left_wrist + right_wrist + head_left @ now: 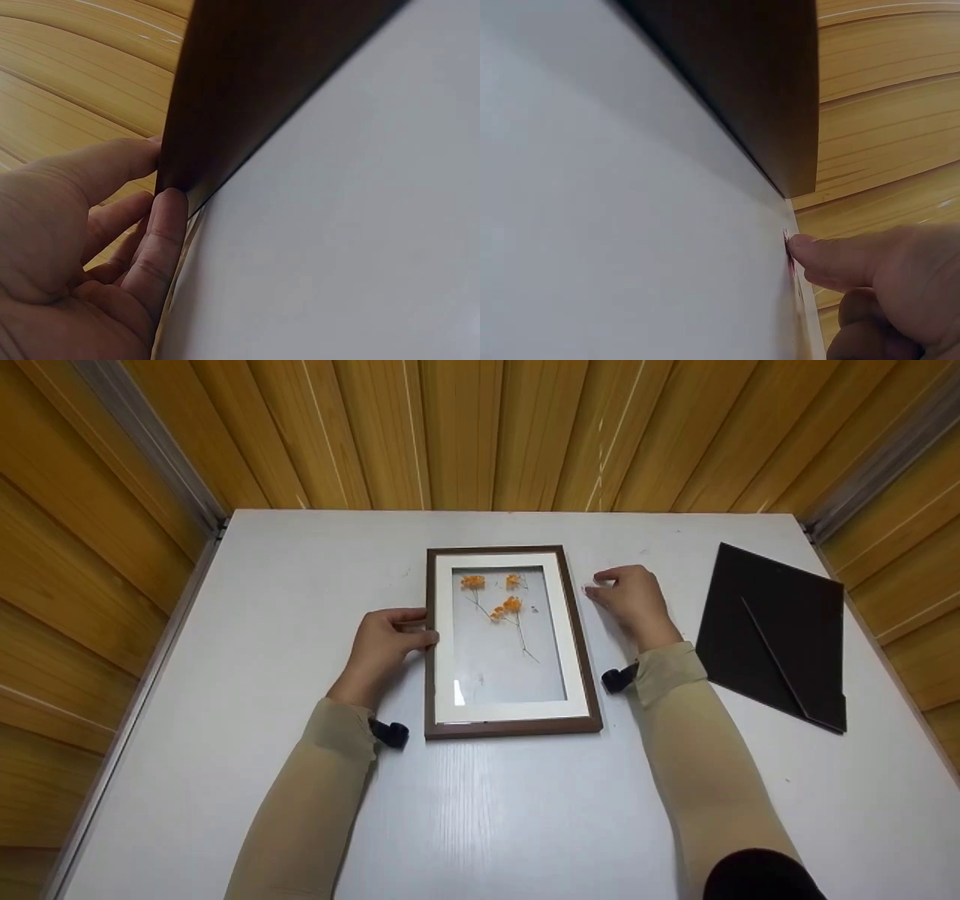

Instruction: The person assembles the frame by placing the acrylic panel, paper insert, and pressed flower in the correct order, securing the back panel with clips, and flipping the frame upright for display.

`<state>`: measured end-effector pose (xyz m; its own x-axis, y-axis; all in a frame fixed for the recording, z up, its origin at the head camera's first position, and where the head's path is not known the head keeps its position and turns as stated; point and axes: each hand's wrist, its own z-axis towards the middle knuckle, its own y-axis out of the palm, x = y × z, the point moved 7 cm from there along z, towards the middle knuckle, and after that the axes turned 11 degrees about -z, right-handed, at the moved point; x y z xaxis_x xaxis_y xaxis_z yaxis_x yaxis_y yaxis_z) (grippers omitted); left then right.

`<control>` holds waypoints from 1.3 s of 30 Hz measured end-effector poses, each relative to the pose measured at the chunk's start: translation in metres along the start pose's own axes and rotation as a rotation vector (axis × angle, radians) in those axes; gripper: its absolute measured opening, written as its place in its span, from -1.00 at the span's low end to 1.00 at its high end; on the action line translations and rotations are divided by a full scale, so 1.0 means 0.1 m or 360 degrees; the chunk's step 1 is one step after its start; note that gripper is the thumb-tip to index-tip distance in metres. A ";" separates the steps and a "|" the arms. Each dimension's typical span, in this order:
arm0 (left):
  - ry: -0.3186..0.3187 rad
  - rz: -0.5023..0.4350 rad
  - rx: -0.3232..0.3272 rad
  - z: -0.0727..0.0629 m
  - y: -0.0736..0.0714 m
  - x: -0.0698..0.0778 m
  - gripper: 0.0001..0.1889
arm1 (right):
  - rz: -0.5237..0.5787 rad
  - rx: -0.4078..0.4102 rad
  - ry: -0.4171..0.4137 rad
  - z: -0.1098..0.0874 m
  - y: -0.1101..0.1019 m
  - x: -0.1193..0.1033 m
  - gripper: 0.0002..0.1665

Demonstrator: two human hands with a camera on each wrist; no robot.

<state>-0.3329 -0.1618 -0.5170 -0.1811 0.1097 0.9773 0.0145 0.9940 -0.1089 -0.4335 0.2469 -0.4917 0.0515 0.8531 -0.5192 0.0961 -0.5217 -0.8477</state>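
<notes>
A brown picture frame (514, 729) with a white mat (442, 660) lies flat on the white table. Inside its window are dried orange flowers (512, 604) on thin stems. My left hand (379, 652) grips the frame's left side, thumb over the rim; in the left wrist view its thumb and forefinger meet the dark frame side (225, 90). To the right of the frame and apart from it, my right hand (636, 604) pinches a small thin piece (789, 244), partly reddish and clear-looking. What that piece is cannot be made out.
A dark flat backing board (795, 622) with a thin strut (776, 660) lies at the table's right side. The white table (285, 585) is bordered by yellow wood-look walls (457, 435) at the back and both sides. Small specks dot the tabletop.
</notes>
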 end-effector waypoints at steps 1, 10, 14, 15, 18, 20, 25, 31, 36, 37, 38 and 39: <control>0.0001 -0.0001 0.0000 0.00 0.00 0.00 -0.43 | 0.0005 -0.0019 0.0010 0.00 0.01 0.01 -0.45; 0.0008 -0.0026 0.0001 0.00 0.00 0.01 -0.45 | -0.0022 -0.0021 -0.0047 0.01 0.03 -0.01 -0.53; 0.0002 -0.0029 -0.0007 0.00 0.01 0.01 -0.43 | -0.0041 0.0003 -0.0091 0.02 0.03 -0.01 -0.56; -0.0001 -0.0032 -0.0008 0.00 0.01 0.01 -0.43 | -0.0042 0.0003 -0.0097 0.02 0.03 -0.01 -0.57; -0.0003 -0.0031 -0.0011 0.00 0.01 0.01 -0.43 | -0.0045 0.0002 -0.0100 0.03 0.03 -0.01 -0.59; -0.0009 -0.0029 -0.0006 -0.01 0.01 0.01 -0.43 | -0.0055 0.0000 -0.0099 0.03 0.02 -0.01 -0.61; -0.0020 -0.0003 0.0002 -0.02 0.01 0.02 -0.43 | -0.0053 -0.0016 -0.0088 0.05 0.01 0.00 -0.64; -0.0017 -0.0002 0.0009 -0.02 0.01 0.03 -0.43 | -0.0021 -0.0034 -0.0073 0.05 0.00 0.01 -0.65; -0.0006 0.0012 0.0016 -0.01 0.01 0.02 -0.44 | -0.0004 -0.0051 -0.0073 0.05 0.00 0.02 -0.63; -0.0003 0.0016 0.0017 -0.01 0.01 0.02 -0.44 | 0.0001 -0.0054 -0.0074 0.05 0.00 0.02 -0.63; 0.0000 0.0019 0.0018 0.00 0.01 0.02 -0.43 | 0.0005 -0.0057 -0.0074 0.05 0.00 0.02 -0.63; 0.0003 0.0023 0.0020 0.00 0.01 0.02 -0.43 | 0.0011 -0.0060 -0.0077 0.05 0.01 0.02 -0.64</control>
<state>-0.3329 -0.1606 -0.5150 -0.1788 0.1240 0.9760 0.0050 0.9921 -0.1251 -0.4383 0.2481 -0.4940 0.0041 0.8477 -0.5305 0.1335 -0.5262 -0.8398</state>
